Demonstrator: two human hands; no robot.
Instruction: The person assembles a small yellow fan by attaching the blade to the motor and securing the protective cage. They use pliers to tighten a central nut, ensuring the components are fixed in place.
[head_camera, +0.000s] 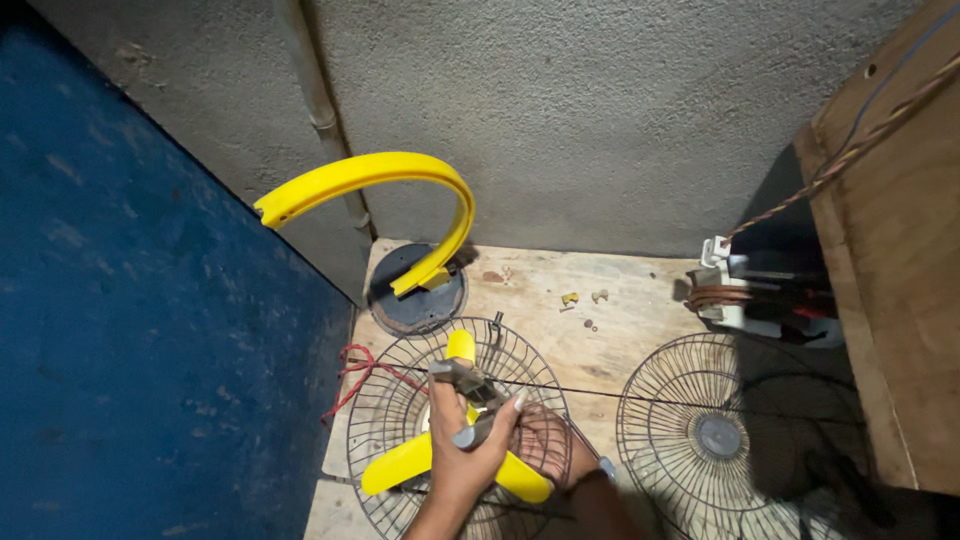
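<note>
My left hand (462, 455) grips grey-handled pliers (463, 385), whose jaws point up and left over the hub of a yellow fan blade (400, 462). The blade lies inside a round wire fan grille (385, 410) on the wooden bench. My right hand (545, 440), with a watch (606, 468) on its wrist, curls its fingers around the blade's middle, right beside the pliers' handles. The hub itself is hidden by both hands.
A yellow curved bracket (400, 175) rises from a dark round base (412, 300) behind the grille. A second wire grille (720, 435) lies to the right, with a fan motor and wires (745, 295) behind it. Red wire (355, 375), small loose bits (570, 298), a blue wall (150, 350) and a wooden board (900, 250) surround the bench.
</note>
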